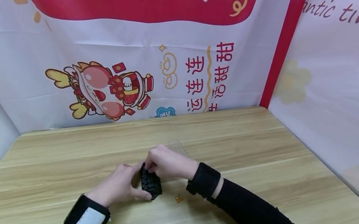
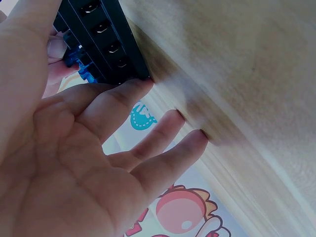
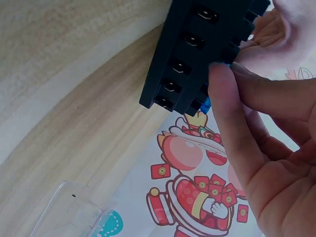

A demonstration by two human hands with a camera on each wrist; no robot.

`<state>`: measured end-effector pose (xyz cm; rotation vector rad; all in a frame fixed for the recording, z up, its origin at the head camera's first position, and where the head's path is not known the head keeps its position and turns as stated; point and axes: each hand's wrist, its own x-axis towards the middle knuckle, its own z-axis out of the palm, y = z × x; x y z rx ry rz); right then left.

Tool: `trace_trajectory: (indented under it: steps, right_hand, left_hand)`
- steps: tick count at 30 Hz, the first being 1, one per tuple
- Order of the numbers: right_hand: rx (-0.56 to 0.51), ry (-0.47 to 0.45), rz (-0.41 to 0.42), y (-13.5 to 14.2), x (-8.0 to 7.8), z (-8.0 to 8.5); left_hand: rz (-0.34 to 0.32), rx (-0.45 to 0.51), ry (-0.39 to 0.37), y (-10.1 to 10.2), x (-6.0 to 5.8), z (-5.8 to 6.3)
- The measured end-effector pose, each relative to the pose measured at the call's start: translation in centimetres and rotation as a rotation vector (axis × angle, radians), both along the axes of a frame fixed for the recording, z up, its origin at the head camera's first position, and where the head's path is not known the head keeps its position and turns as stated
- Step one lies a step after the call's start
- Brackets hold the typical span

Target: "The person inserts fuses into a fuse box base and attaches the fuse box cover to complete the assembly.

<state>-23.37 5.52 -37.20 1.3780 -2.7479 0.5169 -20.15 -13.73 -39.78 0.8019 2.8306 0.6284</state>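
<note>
A black terminal block (image 1: pixel 150 185) with a row of screw openings along its side stands on the table. My left hand (image 1: pixel 117 187) holds it by its two ends, thumb at the near end and a fingertip at the far end, while its other fingertips rest on the wood. Over the far half of the block, my right hand (image 1: pixel 170 163) pinches a small blue piece (image 2: pixel 74 57) at the block's notched top. More blue (image 3: pixel 206 105) shows among the notches beside the right fingertips. The right fingers partly hide the pinched piece.
A clear plastic cover (image 3: pixel 64 207) lies on the table behind the right hand. A small orange piece (image 1: pixel 179 198) lies nearer, right of the block. The wooden table (image 1: pixel 252 195) ends at a printed backdrop (image 1: pixel 137 35) behind.
</note>
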Motion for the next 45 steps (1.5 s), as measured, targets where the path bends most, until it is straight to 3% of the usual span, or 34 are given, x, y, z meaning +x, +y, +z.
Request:
trace_trajectory:
  steps: [21,38,45]
  right_hand:
    - [-0.004,0.007,-0.002,0.08,0.21,-0.69]
    - [-0.016,0.008,0.039,0.34,-0.16,-0.48]
    - [-0.026,-0.004,0.013,0.11,0.01,-0.43]
  left_hand:
    - [-0.039,0.033,0.008,0.11,-0.02,-0.21]
    - [-0.039,0.031,0.013,0.17,-0.08,0.13]
    - [-0.031,0.016,0.009,0.11,-0.09,0.24]
